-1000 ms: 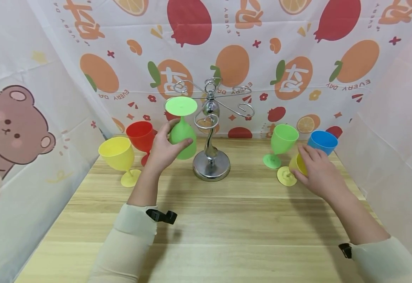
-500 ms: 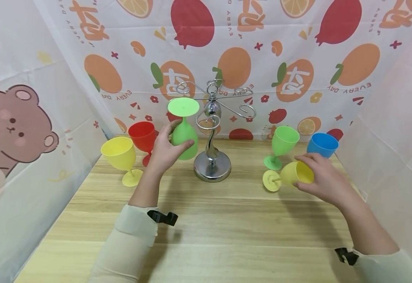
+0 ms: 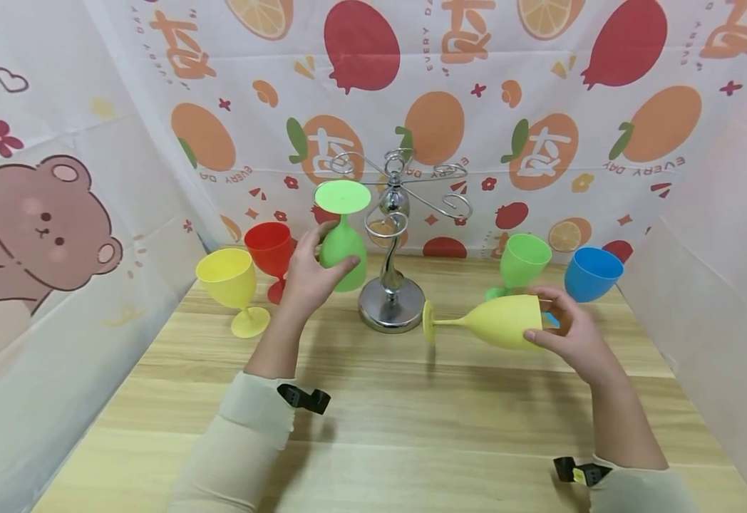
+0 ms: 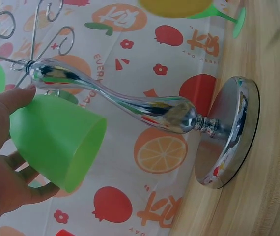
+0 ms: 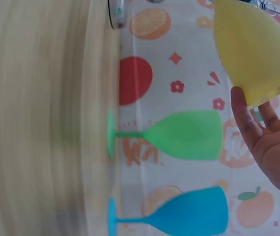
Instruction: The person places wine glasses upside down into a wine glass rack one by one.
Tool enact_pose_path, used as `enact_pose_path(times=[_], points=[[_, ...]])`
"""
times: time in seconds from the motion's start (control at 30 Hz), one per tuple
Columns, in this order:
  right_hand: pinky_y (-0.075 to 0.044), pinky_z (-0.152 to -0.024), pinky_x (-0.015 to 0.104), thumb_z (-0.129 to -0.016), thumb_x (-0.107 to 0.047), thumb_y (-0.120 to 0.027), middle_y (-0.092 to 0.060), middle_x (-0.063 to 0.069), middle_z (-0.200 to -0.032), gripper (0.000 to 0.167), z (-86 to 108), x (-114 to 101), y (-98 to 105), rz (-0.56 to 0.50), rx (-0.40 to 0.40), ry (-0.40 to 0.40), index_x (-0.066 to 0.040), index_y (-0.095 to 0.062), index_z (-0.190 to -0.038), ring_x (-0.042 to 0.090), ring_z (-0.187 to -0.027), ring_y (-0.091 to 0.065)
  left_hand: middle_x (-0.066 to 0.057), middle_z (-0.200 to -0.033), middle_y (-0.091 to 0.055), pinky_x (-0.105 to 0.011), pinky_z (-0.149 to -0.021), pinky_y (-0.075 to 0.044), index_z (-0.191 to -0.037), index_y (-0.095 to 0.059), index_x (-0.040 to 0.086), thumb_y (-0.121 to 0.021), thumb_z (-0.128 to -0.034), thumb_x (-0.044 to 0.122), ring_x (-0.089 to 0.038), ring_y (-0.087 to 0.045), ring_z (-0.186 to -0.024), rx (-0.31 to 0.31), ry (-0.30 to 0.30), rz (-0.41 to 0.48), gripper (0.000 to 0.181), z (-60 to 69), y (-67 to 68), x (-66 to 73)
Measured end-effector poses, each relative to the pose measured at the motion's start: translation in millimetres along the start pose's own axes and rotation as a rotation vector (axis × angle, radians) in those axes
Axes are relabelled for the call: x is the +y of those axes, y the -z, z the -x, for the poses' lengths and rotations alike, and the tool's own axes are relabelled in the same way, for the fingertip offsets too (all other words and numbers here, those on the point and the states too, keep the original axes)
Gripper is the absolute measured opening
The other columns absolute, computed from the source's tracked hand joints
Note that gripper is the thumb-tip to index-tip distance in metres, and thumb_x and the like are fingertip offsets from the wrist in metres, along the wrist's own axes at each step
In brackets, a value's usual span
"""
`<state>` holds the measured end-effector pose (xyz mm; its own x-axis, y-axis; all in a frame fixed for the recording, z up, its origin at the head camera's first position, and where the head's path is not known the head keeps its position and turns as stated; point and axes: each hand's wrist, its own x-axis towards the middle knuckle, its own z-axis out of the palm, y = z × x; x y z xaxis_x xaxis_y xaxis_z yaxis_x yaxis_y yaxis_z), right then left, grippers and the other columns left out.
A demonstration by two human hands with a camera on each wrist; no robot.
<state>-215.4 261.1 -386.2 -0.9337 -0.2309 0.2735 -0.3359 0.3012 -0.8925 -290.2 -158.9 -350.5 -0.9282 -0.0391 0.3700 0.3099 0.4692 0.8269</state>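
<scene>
My left hand (image 3: 312, 274) grips the bowl of a green goblet (image 3: 344, 256), held upside down with its foot up beside the chrome rack (image 3: 391, 278). In the left wrist view the thumb and fingers wrap the green bowl (image 4: 56, 140), whose mouth faces down toward the table. My right hand (image 3: 572, 335) pinches a yellow goblet (image 3: 505, 322) near its rim. That goblet lies sideways in the air, foot toward the rack and mouth toward my palm. In the right wrist view the thumb and fingertips touch the yellow rim (image 5: 272, 92).
A second green goblet (image 3: 524, 260) and a blue goblet (image 3: 594, 274) stand upright behind my right hand. At left stand another yellow goblet (image 3: 227, 278) and a red goblet (image 3: 268, 248). The rack's curled wire arms (image 3: 450, 206) spread above the wooden table (image 3: 425, 427).
My right hand has lifted the yellow goblet from beside the blue one and brought it left, turning it from tilted to sideways. My left hand stays by the rack with the green goblet.
</scene>
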Motion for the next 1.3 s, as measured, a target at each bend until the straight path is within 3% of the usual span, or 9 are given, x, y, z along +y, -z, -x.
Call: enact_pose_path(times=[0.13, 0.27, 0.53, 0.83, 0.93, 1.0, 1.1, 1.3], points=[[-0.060, -0.076, 0.030, -0.089, 0.004, -0.065, -0.050, 0.004, -0.131, 0.056, -5.8, 2.7, -9.1, -0.150, -0.031, 0.026, -0.001, -0.041, -0.139, 0.019, -0.114, -0.054, -0.001, -0.141, -0.047, -0.050, -0.096, -0.052, -0.144, -0.045, 0.025, -0.079, -0.0823, 0.035, -0.022, -0.044, -0.128, 0.042, -0.019, 0.001, 0.071, 2.4, -3.2, -1.1], [-0.059, -0.079, 0.030, -0.087, 0.008, -0.059, -0.051, 0.006, -0.129, 0.054, -13.2, -0.6, -16.8, -0.318, -0.067, 0.077, -0.003, -0.041, -0.137, 0.019, -0.110, -0.055, -0.001, -0.140, -0.048, -0.051, -0.101, -0.047, -0.141, -0.049, 0.023, -0.078, -0.0830, 0.034, -0.020, -0.043, -0.130, 0.162, -0.080, 0.024, 0.066, 11.0, -6.8, -0.7], [-0.057, -0.084, 0.027, -0.083, 0.009, -0.050, -0.048, 0.005, -0.134, 0.051, -28.2, -7.7, -36.0, -0.677, -0.112, 0.180, -0.013, -0.043, -0.129, 0.019, -0.113, -0.051, -0.012, -0.125, -0.059, -0.043, -0.095, -0.046, -0.119, -0.065, 0.003, -0.076, -0.0846, 0.014, -0.020, -0.049, -0.122, 0.506, -0.394, 0.040, 0.038, 33.1, -24.0, -1.5], [-0.057, -0.087, 0.031, -0.077, 0.006, -0.052, -0.049, 0.006, -0.135, 0.053, -41.6, -11.3, -60.6, -0.923, -0.138, 0.232, -0.011, -0.046, -0.127, 0.021, -0.117, -0.054, -0.022, -0.104, -0.065, -0.037, -0.072, -0.042, -0.097, -0.069, -0.003, -0.070, -0.0807, 0.001, -0.027, -0.054, -0.102, 0.668, -0.590, 0.210, 0.017, 47.2, -41.8, 4.8], [-0.056, -0.089, 0.032, -0.076, 0.003, -0.056, -0.049, 0.009, -0.134, 0.052, -46.0, -11.0, -67.7, -0.975, -0.138, 0.254, -0.010, -0.047, -0.126, 0.022, -0.118, -0.053, -0.025, -0.099, -0.063, -0.033, -0.072, -0.042, -0.092, -0.067, -0.007, -0.068, -0.0778, 0.000, -0.027, -0.055, -0.099, 0.666, -0.636, 0.294, 0.016, 50.1, -48.4, 9.0], [-0.056, -0.089, 0.033, -0.076, 0.001, -0.060, -0.050, 0.009, -0.134, 0.051, -48.9, -12.2, -72.3, -1.001, -0.131, 0.258, -0.010, -0.048, -0.125, 0.022, -0.118, -0.053, -0.026, -0.098, -0.062, -0.032, -0.073, -0.044, -0.092, -0.065, -0.009, -0.066, -0.0779, 0.002, -0.025, -0.056, -0.098, 0.627, -0.651, 0.342, 0.018, 52.0, -52.2, 12.2], [-0.056, -0.088, 0.033, -0.075, -0.002, -0.065, -0.050, 0.009, -0.132, 0.052, -53.3, -16.0, -79.2, -1.046, -0.118, 0.252, -0.012, -0.048, -0.123, 0.022, -0.116, -0.054, -0.026, -0.101, -0.060, -0.032, -0.077, -0.049, -0.097, -0.063, -0.011, -0.068, -0.0809, 0.005, -0.023, -0.057, -0.098, 0.510, -0.648, 0.431, 0.024, 55.6, -57.8, 17.4], [-0.057, -0.083, 0.030, -0.073, -0.002, -0.065, -0.054, 0.002, -0.127, 0.052, -60.8, -27.3, -95.7, -1.135, -0.083, 0.234, -0.016, -0.048, -0.119, 0.019, -0.110, -0.056, -0.012, -0.112, -0.058, -0.031, -0.089, -0.055, -0.113, -0.058, -0.008, -0.076, -0.0854, 0.017, -0.023, -0.059, -0.102, 0.254, -0.596, 0.689, 0.041, 66.0, -76.0, 33.0]])
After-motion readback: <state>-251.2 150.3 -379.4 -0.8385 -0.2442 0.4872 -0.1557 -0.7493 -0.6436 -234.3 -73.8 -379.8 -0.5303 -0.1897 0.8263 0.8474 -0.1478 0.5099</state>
